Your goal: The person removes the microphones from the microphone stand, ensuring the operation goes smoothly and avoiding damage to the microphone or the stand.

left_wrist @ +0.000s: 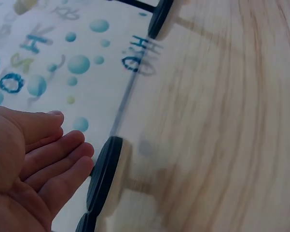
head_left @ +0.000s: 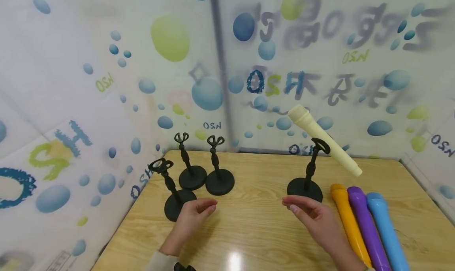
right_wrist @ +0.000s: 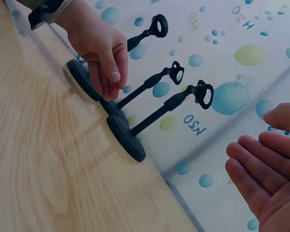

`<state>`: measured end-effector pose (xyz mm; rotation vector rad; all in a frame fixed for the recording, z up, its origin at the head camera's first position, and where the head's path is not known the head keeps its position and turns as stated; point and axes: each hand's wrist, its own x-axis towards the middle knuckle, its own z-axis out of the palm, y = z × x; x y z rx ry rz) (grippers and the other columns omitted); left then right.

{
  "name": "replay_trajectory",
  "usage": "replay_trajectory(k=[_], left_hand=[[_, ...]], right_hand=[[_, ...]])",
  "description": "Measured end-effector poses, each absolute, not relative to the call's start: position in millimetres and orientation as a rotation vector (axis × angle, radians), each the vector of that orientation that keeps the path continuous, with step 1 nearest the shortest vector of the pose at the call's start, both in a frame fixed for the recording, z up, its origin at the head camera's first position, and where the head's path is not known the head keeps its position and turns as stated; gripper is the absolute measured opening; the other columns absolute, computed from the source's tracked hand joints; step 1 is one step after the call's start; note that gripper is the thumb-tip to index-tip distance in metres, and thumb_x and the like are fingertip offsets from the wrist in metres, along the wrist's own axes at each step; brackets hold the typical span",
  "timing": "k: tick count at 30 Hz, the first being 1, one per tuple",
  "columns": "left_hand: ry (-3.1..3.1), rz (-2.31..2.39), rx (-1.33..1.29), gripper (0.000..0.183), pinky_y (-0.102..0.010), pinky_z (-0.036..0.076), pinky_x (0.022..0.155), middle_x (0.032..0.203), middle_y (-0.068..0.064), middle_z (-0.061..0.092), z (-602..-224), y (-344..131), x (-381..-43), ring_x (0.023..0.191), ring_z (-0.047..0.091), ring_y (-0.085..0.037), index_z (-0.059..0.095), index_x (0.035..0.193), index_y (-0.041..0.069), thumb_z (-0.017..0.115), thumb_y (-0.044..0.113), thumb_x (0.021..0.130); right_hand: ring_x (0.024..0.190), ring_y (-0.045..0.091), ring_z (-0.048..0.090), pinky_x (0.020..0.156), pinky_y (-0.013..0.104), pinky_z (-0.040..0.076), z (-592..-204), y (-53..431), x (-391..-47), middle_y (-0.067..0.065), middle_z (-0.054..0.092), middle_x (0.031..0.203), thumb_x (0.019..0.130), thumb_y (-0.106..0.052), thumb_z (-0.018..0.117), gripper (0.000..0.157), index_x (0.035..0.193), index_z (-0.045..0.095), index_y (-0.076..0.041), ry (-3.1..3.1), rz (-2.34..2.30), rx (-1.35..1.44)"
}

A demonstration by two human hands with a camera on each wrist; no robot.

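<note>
My left hand hovers over the table with loosely bent fingers and nothing in them, by the base of the nearest black microphone stand in the head view. Two more black stands, a left one and a right one, are just behind it. On the right, a cream microphone lies slanted in the clip of another black stand. My right hand is in front of that stand's base, fingers relaxed and holding nothing. The right wrist view also catches the left hand beside the grouped stands.
To the right of my right hand, an orange microphone, a purple microphone and a blue microphone lie side by side on the wooden table. A bubble-patterned curtain hangs along the table's back and left edges.
</note>
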<state>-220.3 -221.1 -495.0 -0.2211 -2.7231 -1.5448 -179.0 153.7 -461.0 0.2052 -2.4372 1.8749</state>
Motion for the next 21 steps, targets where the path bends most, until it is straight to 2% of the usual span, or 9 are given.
replay_trajectory(k=[5,11,17,21], left_hand=[[-2.754,-1.595,-0.382,0.026,-0.031,0.064,0.092,0.125,-0.014,0.08,-501,-204,-227,0.115,0.077,-0.029,0.079,0.125,0.002,0.073,0.018,0.105],[-2.763,-1.622,-0.509,0.03,-0.037,0.063,0.097,0.13,-0.016,0.078,-507,-181,-233,0.121,0.075,-0.033,0.076,0.131,0.0,0.072,0.016,0.105],[-2.743,-1.657,-0.621,0.035,-0.041,0.062,0.101,0.135,-0.016,0.076,-507,-153,-238,0.124,0.074,-0.034,0.073,0.136,0.0,0.073,0.016,0.105],[-2.768,-1.649,-0.682,0.037,-0.041,0.061,0.103,0.137,-0.014,0.075,-505,-130,-241,0.124,0.074,-0.032,0.073,0.138,0.002,0.073,0.02,0.105]], right_hand=[[0.109,0.004,0.076,0.092,0.017,0.059,-464,162,-175,0.008,0.08,0.127,0.108,-0.019,0.068,0.028,0.133,0.075,-0.007,-2.39,1.872,0.219],[0.108,0.002,0.076,0.091,0.016,0.059,-463,169,-172,0.002,0.081,0.125,0.109,-0.017,0.066,0.028,0.133,0.074,-0.005,-2.365,1.879,0.223],[0.107,0.002,0.076,0.091,0.016,0.059,-462,174,-168,-0.003,0.081,0.122,0.109,-0.014,0.066,0.029,0.134,0.072,-0.001,-2.337,1.864,0.239],[0.107,0.004,0.077,0.09,0.016,0.06,-462,177,-165,-0.004,0.082,0.121,0.109,-0.015,0.066,0.028,0.134,0.073,-0.002,-2.339,1.858,0.238]])
